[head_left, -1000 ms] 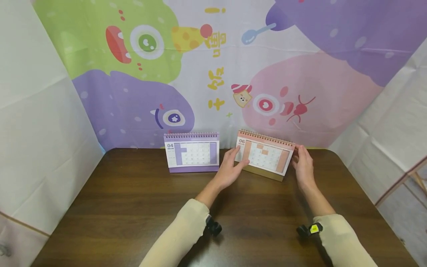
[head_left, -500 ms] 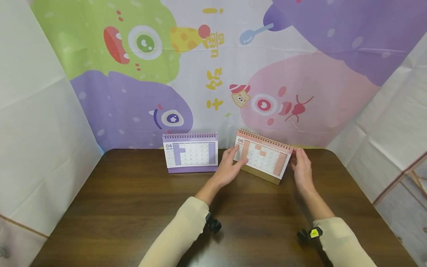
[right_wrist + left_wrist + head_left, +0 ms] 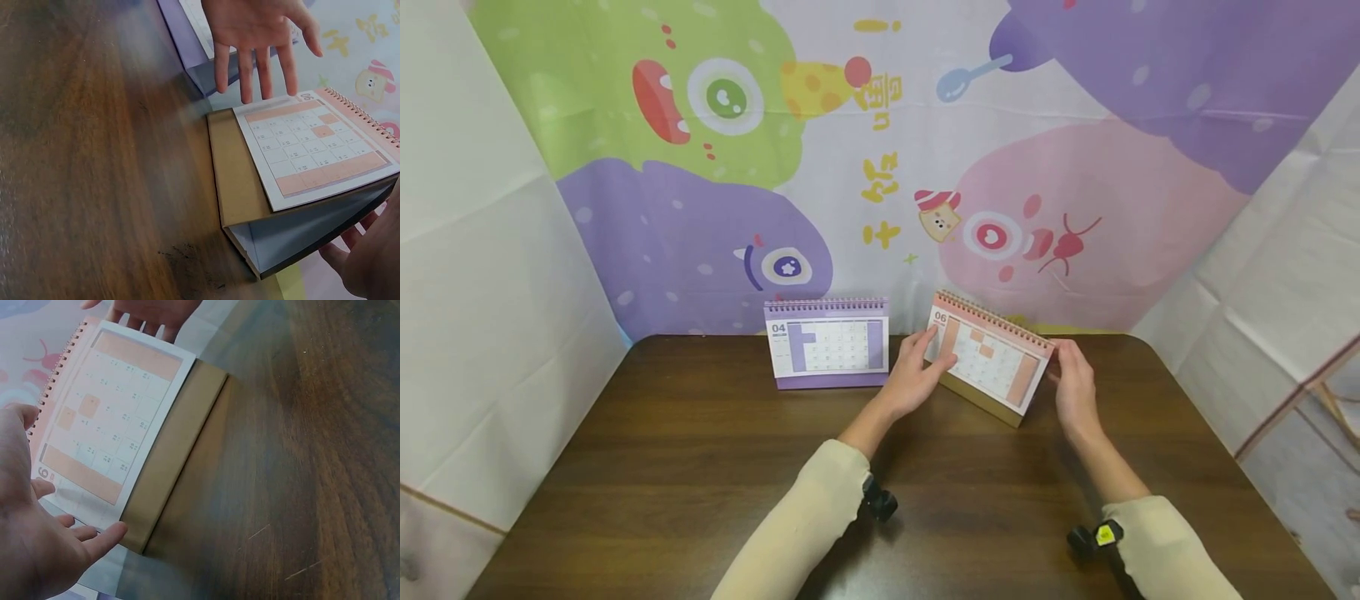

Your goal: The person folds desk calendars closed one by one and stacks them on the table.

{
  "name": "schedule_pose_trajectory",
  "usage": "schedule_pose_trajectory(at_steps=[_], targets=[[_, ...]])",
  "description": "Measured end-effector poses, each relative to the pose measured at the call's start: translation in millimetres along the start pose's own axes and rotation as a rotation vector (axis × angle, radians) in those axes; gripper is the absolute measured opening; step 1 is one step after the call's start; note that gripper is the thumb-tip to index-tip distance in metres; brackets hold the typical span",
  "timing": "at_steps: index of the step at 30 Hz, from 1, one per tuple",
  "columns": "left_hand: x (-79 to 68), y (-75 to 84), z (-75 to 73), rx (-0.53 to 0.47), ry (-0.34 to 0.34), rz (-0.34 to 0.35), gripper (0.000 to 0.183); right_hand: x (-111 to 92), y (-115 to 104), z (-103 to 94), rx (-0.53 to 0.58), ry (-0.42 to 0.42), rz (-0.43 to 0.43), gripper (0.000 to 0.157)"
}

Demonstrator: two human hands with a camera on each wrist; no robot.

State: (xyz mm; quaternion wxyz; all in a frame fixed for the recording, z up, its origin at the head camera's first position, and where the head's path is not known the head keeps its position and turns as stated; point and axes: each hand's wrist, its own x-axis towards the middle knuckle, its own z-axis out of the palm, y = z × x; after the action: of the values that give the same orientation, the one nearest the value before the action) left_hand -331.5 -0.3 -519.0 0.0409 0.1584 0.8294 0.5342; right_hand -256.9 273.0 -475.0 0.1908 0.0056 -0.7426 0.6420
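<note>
A pink spiral-bound desk calendar (image 3: pixel 985 358) marked 06 stands tent-like on its gold-brown base (image 3: pixel 232 169), turned at an angle on the table. At its left end is my left hand (image 3: pixel 913 375), fingers extended and spread, thumb in front of the page in the head view. My right hand (image 3: pixel 1075 390) touches the upper right corner, its fingers loosely bent beside and partly behind the back panel (image 3: pixel 312 231). The right thumb is hard to make out. Left of these, a purple desk calendar (image 3: pixel 831 346) marked 04 stands squarely, facing forward.
The dark wooden table (image 3: pixel 662 467) extends in front of both calendars. Right behind them hangs a cartoon-printed cloth (image 3: pixel 880 275). White sheets (image 3: pixel 490 250) close off both sides. A small black camera (image 3: pixel 878 504) is worn on each wrist.
The pink calendar's right end has swung toward me, so it stands more slanted. My right hand moved slightly left and nearer with it; my left hand stays almost in place.
</note>
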Motion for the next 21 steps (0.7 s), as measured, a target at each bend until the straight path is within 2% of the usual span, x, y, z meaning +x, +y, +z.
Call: schedule_pose_trajectory(at_steps=[3,5,7,11,13,21], targets=[[-5.7,7.9,-1.6,0.007,0.009,0.006,0.087,-0.3,5.4,-2.3,0.033,-0.025,-0.051,0.042],[-6.9,8.4,-1.2,0.015,0.008,0.008,0.086,-1.7,3.4,-1.4,0.038,-0.017,-0.054,0.040],[-5.6,3.2,0.8,0.019,0.004,0.007,0.087,-5.9,-7.8,0.5,-0.001,0.003,-0.027,0.043],[1.3,-16.8,7.2,0.025,-0.014,0.020,0.093,-8.0,-18.2,0.8,0.029,0.036,0.005,0.041],[4.2,-23.5,9.4,0.027,-0.026,0.024,0.094,-8.2,-20.2,-0.3,0.054,0.037,-0.008,0.041],[3.4,-21.6,1.3,-0.022,-0.013,0.015,0.093,-10.1,-23.2,-0.4,0.028,0.009,-0.026,0.043]])
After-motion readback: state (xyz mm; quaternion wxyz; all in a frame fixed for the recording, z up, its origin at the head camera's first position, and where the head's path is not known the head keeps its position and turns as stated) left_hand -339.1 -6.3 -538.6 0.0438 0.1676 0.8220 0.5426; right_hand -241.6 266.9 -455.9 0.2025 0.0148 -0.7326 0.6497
